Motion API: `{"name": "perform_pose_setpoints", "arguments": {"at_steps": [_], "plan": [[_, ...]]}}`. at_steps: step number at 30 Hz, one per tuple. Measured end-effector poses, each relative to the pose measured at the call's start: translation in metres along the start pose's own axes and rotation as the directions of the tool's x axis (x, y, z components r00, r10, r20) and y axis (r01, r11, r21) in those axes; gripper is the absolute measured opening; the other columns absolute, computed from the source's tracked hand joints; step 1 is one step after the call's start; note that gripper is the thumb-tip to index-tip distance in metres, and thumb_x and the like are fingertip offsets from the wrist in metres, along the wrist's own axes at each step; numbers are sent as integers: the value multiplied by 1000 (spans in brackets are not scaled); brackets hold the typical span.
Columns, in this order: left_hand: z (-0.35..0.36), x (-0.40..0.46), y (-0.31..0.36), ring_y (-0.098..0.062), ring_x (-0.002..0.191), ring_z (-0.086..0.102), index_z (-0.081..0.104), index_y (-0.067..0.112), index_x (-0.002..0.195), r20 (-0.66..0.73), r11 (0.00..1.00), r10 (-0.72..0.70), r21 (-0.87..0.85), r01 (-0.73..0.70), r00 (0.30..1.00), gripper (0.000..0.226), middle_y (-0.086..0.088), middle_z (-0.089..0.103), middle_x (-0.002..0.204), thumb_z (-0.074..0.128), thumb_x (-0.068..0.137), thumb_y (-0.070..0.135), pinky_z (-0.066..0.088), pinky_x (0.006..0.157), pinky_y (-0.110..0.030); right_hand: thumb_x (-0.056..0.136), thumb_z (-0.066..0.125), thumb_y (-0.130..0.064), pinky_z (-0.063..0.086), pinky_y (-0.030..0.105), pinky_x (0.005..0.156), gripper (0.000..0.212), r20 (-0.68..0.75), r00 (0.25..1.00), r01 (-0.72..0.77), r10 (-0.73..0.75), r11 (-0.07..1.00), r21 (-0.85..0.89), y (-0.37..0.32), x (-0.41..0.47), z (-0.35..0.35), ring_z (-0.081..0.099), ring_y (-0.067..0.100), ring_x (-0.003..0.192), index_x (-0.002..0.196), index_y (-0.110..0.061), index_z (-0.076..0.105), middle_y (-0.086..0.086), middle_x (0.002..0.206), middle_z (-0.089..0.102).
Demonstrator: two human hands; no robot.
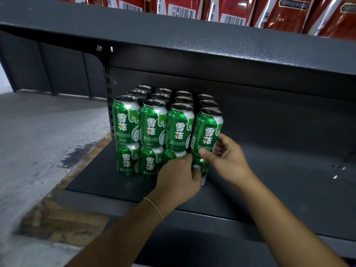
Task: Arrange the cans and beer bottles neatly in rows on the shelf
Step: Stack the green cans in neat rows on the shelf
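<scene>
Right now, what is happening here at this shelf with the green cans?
A person is stacking green beer cans two layers high at the left end of a dark metal shelf. The right hand holds the tilted upper can at the right end of the front row. The left hand grips the lower can beneath it. The other cans stand in neat rows. Red packets sit on the shelf above. No bottles are in view.

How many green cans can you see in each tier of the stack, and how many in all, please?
Upper-tier cans: 12
Lower-tier cans, front row only: 4
Total: 16 visible; anything behind the lower front row is hidden.
</scene>
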State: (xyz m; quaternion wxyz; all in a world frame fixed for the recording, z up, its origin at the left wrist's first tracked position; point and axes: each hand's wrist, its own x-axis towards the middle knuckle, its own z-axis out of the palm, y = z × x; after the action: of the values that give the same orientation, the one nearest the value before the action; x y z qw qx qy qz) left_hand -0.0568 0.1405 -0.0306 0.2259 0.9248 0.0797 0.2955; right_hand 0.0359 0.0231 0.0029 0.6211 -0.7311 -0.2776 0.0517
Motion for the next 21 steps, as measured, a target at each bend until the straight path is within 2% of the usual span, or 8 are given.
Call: {"name": "perform_pose_setpoints", "arguments": {"at_steps": [3,6,9,11,14,18,21], "plan": [[-2,-1,2,-21,74,61,57,13,117,-6,1000,10,-17,-10,1000,36,1,63,75,50,89,34,51,63,-35,81,77,-1,59,38,89,50,-1,1000,-3,3,1000,-16,-3,-1,0,71,8,95,126,-10,57,-2,104,73],[-3,-2,5,-19,59,53,61,15,88,-11,1000,-9,9,9,1000,23,3,55,64,49,88,34,40,53,-29,80,77,-3,57,26,88,53,-2,1000,8,-8,999,-39,-6,-2,-1,69,2,94,129,-10,56,-4,107,72],[-4,-3,10,-19,54,51,62,16,73,-16,999,-22,38,23,1000,29,3,54,57,47,86,37,42,51,-29,83,74,0,52,12,80,57,5,1000,29,-29,999,-37,-8,-5,-4,67,-2,99,134,-12,51,-2,115,69],[-4,-3,16,-20,55,54,63,16,72,-16,999,-13,41,14,1000,30,1,57,58,46,84,38,44,51,-30,85,72,-2,52,13,84,59,-2,999,38,-38,999,-37,-6,-7,-7,65,7,109,139,-12,48,3,121,66],[-2,-2,27,-21,56,53,60,15,67,-27,999,1,43,0,1000,28,0,58,58,49,84,34,42,51,-29,88,71,-11,48,24,100,62,-58,998,4,-6,999,-32,-5,-13,-16,58,13,119,144,-16,45,5,129,58],[0,4,51,-21,59,56,62,16,70,-34,998,56,-6,-56,998,25,1,60,59,44,78,32,49,54,-34,93,63,-9,47,17,95,49,-112,994,2,-5,1000,-29,-12,-24,-40,58,3,107,140,-15,48,4,125,56],[4,14,74,-22,64,60,66,16,79,-38,995,98,-25,-99,994,26,1,64,65,44,77,29,52,59,-37,97,57,-8,47,25,101,42,-144,989,9,-17,998,-57,-13,-29,-66,57,8,109,138,-12,50,6,124,58]]}}
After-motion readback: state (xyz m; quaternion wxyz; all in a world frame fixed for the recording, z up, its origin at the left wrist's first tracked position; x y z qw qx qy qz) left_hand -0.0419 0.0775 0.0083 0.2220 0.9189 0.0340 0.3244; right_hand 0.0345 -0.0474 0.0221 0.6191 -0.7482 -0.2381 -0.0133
